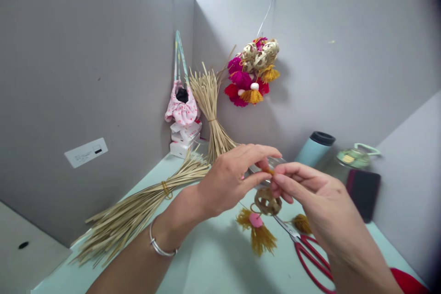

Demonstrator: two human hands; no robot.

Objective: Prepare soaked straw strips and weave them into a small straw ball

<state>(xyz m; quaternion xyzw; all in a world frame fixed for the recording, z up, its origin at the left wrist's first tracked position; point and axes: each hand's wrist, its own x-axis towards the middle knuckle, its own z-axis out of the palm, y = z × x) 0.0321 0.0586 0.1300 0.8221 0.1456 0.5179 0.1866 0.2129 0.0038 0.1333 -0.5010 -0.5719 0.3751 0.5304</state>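
Note:
My left hand [237, 172] and my right hand [310, 188] meet above the table, both pinching a short mustard-yellow yarn cord [270, 172] between thumb and fingers. Just under the fingertips hangs a small woven straw ball [268, 202], which seems to be on that cord. Below it is a mustard yarn tassel [262, 237] with a pink pompom [255, 220] at its top. Red-handled scissors [312, 257] lie on the table beneath my right hand, their blades pointing toward the ball. A bundle of mustard yarn [302, 223] sits beside the scissors, partly behind my right hand.
Straw bundles lie [144, 211] and stand [212, 115] at left and back. Finished ball-and-tassel ornaments [253, 73] hang on the grey partition. A blue tumbler [315, 147], green-lidded bottle [354, 156] and phone [364, 195] stand right. A pink pouch [182, 110] hangs over white boxes [184, 138].

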